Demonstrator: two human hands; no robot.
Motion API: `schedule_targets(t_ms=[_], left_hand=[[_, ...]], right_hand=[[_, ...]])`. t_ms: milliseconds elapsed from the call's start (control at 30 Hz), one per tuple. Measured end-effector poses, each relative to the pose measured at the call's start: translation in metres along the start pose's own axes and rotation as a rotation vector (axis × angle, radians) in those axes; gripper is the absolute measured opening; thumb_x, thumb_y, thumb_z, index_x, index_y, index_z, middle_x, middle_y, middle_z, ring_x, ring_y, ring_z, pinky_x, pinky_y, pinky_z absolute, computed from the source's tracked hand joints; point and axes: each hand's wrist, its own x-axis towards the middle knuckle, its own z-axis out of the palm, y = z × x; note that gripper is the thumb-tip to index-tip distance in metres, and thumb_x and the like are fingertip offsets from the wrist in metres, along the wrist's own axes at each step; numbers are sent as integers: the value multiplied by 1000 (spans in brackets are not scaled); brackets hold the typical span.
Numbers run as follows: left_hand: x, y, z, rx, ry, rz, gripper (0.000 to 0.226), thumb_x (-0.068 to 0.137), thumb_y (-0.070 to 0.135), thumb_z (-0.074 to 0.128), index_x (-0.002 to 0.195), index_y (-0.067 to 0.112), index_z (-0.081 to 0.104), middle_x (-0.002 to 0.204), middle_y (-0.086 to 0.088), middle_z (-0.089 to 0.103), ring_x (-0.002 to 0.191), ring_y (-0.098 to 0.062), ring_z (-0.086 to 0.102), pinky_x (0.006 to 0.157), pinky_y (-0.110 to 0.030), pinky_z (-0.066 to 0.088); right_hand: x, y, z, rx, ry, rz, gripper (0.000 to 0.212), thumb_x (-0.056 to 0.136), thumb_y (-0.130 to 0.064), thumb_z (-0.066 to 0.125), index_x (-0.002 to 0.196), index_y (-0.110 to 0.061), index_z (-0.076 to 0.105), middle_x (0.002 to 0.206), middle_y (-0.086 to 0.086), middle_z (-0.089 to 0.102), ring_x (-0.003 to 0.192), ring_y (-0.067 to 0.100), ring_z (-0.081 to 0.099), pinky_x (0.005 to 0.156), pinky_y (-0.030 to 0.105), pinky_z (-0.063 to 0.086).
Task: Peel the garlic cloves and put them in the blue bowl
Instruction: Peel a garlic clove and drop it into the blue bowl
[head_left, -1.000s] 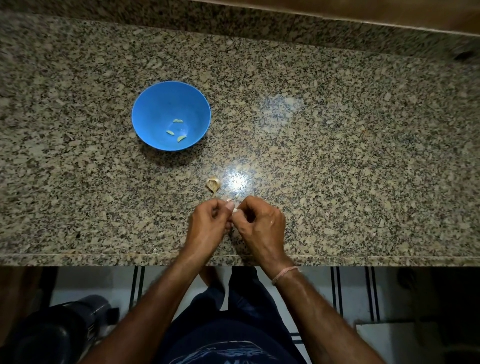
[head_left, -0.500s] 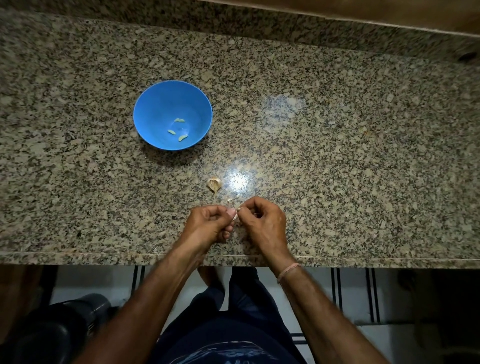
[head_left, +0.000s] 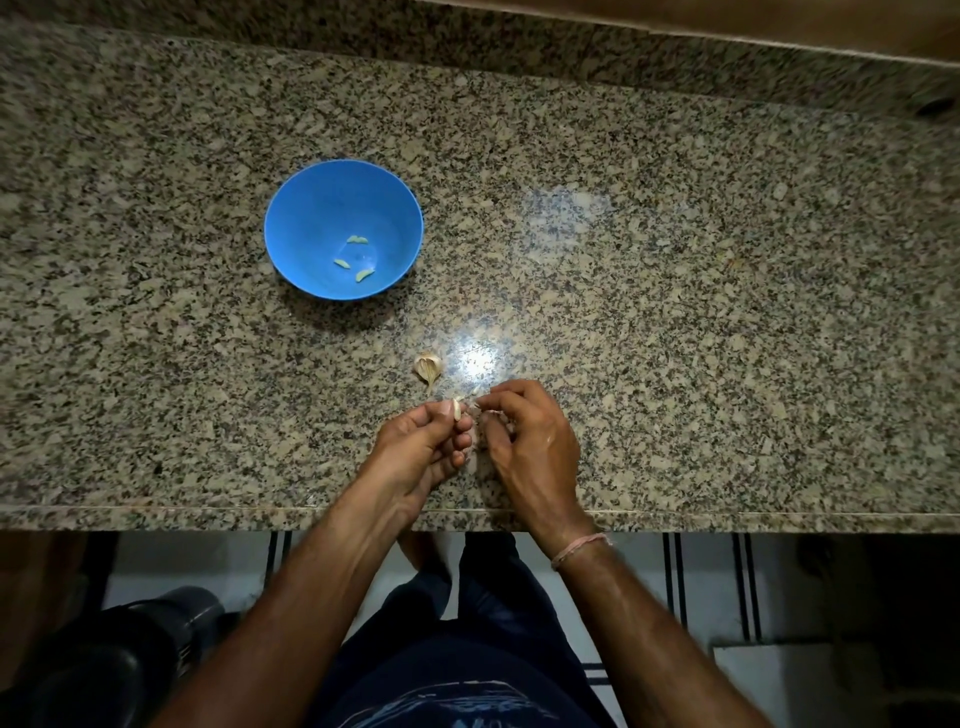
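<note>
R hand (head_left: 535, 447) farther from L hand's (head_left: 415, 452) clove (head_left: 457, 409)

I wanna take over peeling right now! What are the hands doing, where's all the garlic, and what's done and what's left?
Left hand: pinches a garlic clove at its fingertips.
Right hand: fingers curled at that clove, seemingly pinching a bit of skin.
Blue bowl: on the granite counter, holding three peeled cloves.
Garlic bulb remnant: on the counter, just beyond the hands.
Done: three cloves.
Left: finish this clove, drop it in, then check the remnant.
</note>
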Motion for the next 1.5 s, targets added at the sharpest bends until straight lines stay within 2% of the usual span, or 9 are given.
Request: schedule_targets(t_ms=[100, 267, 467, 800, 933, 1067, 1267, 1433, 1500], left_hand=[[-1, 0, 2, 11, -5, 18, 10, 103, 17, 60, 100, 14, 69, 83, -1, 72, 70, -9, 65, 53, -19, 51], [0, -4, 0, 183, 18, 154, 8, 101, 14, 65, 100, 11, 72, 97, -12, 78, 85, -20, 68, 64, -26, 52], [-8, 0, -5, 412, 48, 391, 12, 98, 17, 72, 101, 6, 74, 87, -13, 78, 72, -14, 71, 65, -23, 55], [-17, -12, 1, 659, 109, 544, 21, 105, 29, 58, 89, 18, 67, 85, -5, 71, 79, -20, 68, 69, -35, 57], [-11, -14, 1, 541, 57, 361, 27, 109, 26, 50, 89, 13, 63, 68, 5, 53, 62, -12, 48, 56, -27, 41], [-2, -4, -3, 278, -55, 23, 27, 107, 16, 49, 83, 15, 61, 60, 5, 40, 50, -8, 37, 48, -25, 32], [-13, -3, 2, 929, 107, 607, 32, 110, 27, 46, 80, 18, 50, 67, 6, 44, 56, -2, 37, 51, -17, 31], [-7, 0, 6, 100, -40, -84, 36, 108, 17, 47, 73, 13, 56, 56, 5, 36, 47, -8, 34, 43, -21, 30], [-9, 1, 7, 69, -24, -103, 38, 108, 17, 46, 72, 13, 54, 55, 4, 36, 46, -8, 34, 42, -20, 31]], right_hand=[[2, -1, -3, 131, -29, 15, 19, 97, -37, 74, 107, -20, 78, 101, -12, 71, 91, 3, 64, 74, 21, 52], [-2, -9, -4, 476, -89, 119, 16, 93, -23, 80, 106, -15, 79, 97, -10, 76, 93, 6, 73, 80, 23, 60], [-2, -2, -5, 473, -79, 40, 8, 94, -14, 77, 102, -12, 79, 97, -4, 76, 94, 11, 74, 82, 37, 63], [-6, -7, 2, 584, -118, 292, 18, 97, -24, 74, 84, -12, 73, 80, 3, 72, 77, 17, 71, 75, 41, 64], [-7, -11, 2, 364, -81, 57, 24, 100, -17, 70, 77, -13, 61, 71, -4, 58, 66, 3, 51, 60, 17, 44], [-4, -5, 0, 112, -21, -181, 21, 98, -8, 69, 79, -13, 60, 75, -5, 55, 70, 12, 51, 61, 24, 42], [0, -7, -4, 700, -323, 376, 26, 103, -23, 65, 89, -1, 66, 76, 6, 61, 68, 9, 56, 67, 29, 49], [2, 0, -1, 113, -89, -168, 19, 99, -15, 67, 81, -15, 62, 75, -9, 57, 70, 7, 53, 62, 18, 42], [2, 0, -1, 116, -108, -177, 19, 99, -16, 68, 81, -15, 63, 75, -9, 57, 70, 6, 54, 63, 19, 43]])
